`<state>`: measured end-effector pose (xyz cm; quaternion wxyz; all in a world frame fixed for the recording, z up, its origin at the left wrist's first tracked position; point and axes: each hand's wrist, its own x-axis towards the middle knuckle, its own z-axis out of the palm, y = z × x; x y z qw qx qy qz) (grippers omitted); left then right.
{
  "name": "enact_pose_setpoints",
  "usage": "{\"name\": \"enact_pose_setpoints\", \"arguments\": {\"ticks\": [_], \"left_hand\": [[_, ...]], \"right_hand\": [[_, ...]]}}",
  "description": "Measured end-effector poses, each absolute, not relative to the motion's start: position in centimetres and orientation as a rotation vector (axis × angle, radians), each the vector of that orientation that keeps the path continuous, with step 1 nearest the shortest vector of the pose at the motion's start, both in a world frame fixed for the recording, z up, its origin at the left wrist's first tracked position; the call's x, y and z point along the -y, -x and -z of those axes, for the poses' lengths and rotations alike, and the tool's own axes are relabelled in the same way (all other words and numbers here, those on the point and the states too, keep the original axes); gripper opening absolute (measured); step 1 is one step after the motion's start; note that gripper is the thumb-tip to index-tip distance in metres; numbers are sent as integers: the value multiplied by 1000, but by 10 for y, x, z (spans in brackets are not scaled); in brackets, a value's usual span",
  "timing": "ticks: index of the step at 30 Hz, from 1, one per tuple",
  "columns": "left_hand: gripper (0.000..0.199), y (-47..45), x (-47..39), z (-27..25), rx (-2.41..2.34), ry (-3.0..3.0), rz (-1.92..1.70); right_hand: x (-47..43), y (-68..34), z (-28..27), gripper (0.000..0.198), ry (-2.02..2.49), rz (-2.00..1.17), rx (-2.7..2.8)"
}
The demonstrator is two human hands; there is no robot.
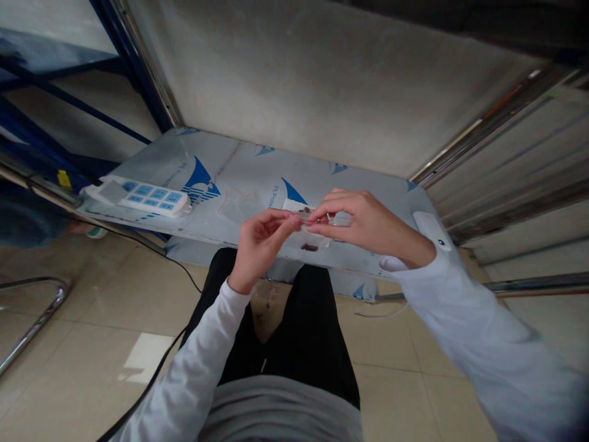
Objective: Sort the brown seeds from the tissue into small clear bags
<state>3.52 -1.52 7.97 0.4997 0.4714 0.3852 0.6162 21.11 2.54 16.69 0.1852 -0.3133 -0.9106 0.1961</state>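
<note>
My left hand (265, 242) and my right hand (354, 218) meet over the shelf, thumbs and index fingers pinched close together. Between their fingertips is something small and thin, too small to name. A clear, shiny piece (341, 218) shows by the right fingers; whether they grip it is unclear. Beneath the hands lies a white sheet (294, 204), partly covered by them. On it rests a small dark brown piece (309, 247) near the front edge. Other brown bits (304, 210) show just behind the fingertips.
The shelf (248, 162) has film printed with blue marks. A white power strip (156, 197) with blue sockets lies at left, near a clear plastic bag (239, 202). A white device (432, 230) sits at right. A black cable (181, 265) hangs at the left front.
</note>
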Motion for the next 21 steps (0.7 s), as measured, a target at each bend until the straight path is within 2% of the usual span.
{"name": "enact_pose_setpoints", "arguments": {"ticks": [5, 16, 21], "left_hand": [[18, -34, 19, -89, -951, -1142, -1491], [18, -31, 19, -88, -960, -1101, -1473], [20, -24, 18, -77, -986, -1080, -1531]], "right_hand": [[-21, -212, -171, 18, 961, -529, 2529], [-27, -205, -168, 25, 953, -747, 2458], [-61, -216, -120, 23, 1053, -649, 2062]]}}
